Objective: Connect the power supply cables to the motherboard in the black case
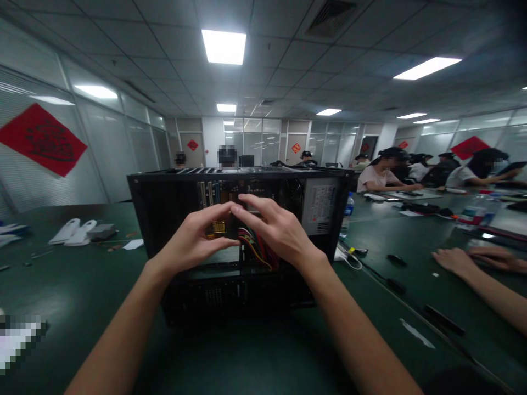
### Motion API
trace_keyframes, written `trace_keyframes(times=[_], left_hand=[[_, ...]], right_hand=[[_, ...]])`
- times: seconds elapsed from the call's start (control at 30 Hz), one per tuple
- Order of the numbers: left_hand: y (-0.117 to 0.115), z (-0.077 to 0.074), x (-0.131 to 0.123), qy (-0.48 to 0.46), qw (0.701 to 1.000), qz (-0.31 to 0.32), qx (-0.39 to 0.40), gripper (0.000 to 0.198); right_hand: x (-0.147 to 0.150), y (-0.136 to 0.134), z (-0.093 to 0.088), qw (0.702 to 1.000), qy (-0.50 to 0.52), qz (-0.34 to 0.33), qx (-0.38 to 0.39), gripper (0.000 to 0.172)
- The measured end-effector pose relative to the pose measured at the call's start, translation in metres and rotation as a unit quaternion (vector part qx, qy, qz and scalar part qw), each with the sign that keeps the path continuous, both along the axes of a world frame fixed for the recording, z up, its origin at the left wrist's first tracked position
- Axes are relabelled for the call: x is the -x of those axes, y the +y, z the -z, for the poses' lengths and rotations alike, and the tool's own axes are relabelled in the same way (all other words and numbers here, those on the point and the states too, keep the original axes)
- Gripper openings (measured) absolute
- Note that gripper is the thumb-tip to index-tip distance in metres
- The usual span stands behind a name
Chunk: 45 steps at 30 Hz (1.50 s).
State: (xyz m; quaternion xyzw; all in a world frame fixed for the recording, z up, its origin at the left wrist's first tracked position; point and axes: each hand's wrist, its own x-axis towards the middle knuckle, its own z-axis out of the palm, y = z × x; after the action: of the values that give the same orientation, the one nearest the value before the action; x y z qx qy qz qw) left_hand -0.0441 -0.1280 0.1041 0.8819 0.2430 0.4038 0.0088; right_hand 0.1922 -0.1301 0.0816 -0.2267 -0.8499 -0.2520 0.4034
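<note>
An open black computer case [148, 219] stands upright on the green table, its inside facing me. Both my hands are raised in front of the opening. My left hand [197, 236] has its thumb and fingers apart, with a gold-coloured part [218, 227] visible between them. My right hand [278, 227] has its fingers spread, and the fingertips of both hands meet or overlap near the middle. Coloured cables [263, 255] hang below my right hand. The power supply [320, 206] with a white label sits at the upper right inside the case.
White objects [72, 231] and a grey block [102, 232] lie left of the case. On the right are a bottle [348, 211], cables, small black items [396, 259] and a person's hands [457, 260]. Several people sit farther back.
</note>
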Motion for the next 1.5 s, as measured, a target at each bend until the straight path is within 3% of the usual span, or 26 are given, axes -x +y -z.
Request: trace_keyframes(times=[0.13, 0.3, 0.53, 0.7, 0.8, 0.9, 1.0, 1.1, 1.17, 1.37, 1.5], left_hand=[[0.005, 0.0, 0.003, 0.021, 0.999, 0.003, 0.037, 0.06], [0.012, 0.002, 0.001, 0.026, 0.997, -0.007, 0.076, 0.058], [0.026, 0.015, -0.01, 0.081, 0.994, -0.056, -0.048, 0.047], [0.034, 0.031, -0.023, 0.103, 0.974, -0.119, -0.162, 0.031], [0.038, 0.039, -0.03, 0.096, 0.975, -0.11, -0.167, 0.032], [0.04, 0.042, -0.034, 0.083, 0.987, -0.092, -0.104, 0.033], [0.04, 0.044, -0.037, 0.07, 0.99, -0.119, 0.011, 0.032], [0.04, 0.049, -0.041, 0.1, 0.97, -0.17, 0.14, 0.043], [0.043, 0.056, -0.044, 0.136, 0.954, -0.171, 0.205, 0.051], [0.058, 0.076, -0.045, 0.137, 0.937, -0.152, 0.283, 0.037], [0.063, 0.082, -0.045, 0.132, 0.936, -0.17, 0.28, 0.037]], right_hand=[[0.003, 0.013, 0.014, 0.993, -0.062, -0.005, -0.096, 0.037], [0.007, 0.017, 0.018, 0.985, -0.094, 0.02, -0.142, 0.034], [0.009, 0.025, 0.022, 0.991, -0.067, 0.118, -0.006, 0.035], [0.01, 0.024, 0.021, 0.973, -0.072, 0.208, 0.077, 0.033], [0.009, 0.022, 0.018, 0.96, -0.084, 0.24, 0.114, 0.031], [0.008, 0.022, 0.016, 0.949, -0.102, 0.259, 0.145, 0.029], [0.01, 0.028, 0.022, 0.936, -0.114, 0.278, 0.182, 0.027], [0.012, 0.039, 0.032, 0.926, -0.12, 0.286, 0.215, 0.024], [0.012, 0.047, 0.039, 0.921, -0.128, 0.283, 0.233, 0.025], [0.012, 0.058, 0.049, 0.921, -0.15, 0.27, 0.237, 0.025], [0.013, 0.059, 0.053, 0.919, -0.144, 0.277, 0.241, 0.026]])
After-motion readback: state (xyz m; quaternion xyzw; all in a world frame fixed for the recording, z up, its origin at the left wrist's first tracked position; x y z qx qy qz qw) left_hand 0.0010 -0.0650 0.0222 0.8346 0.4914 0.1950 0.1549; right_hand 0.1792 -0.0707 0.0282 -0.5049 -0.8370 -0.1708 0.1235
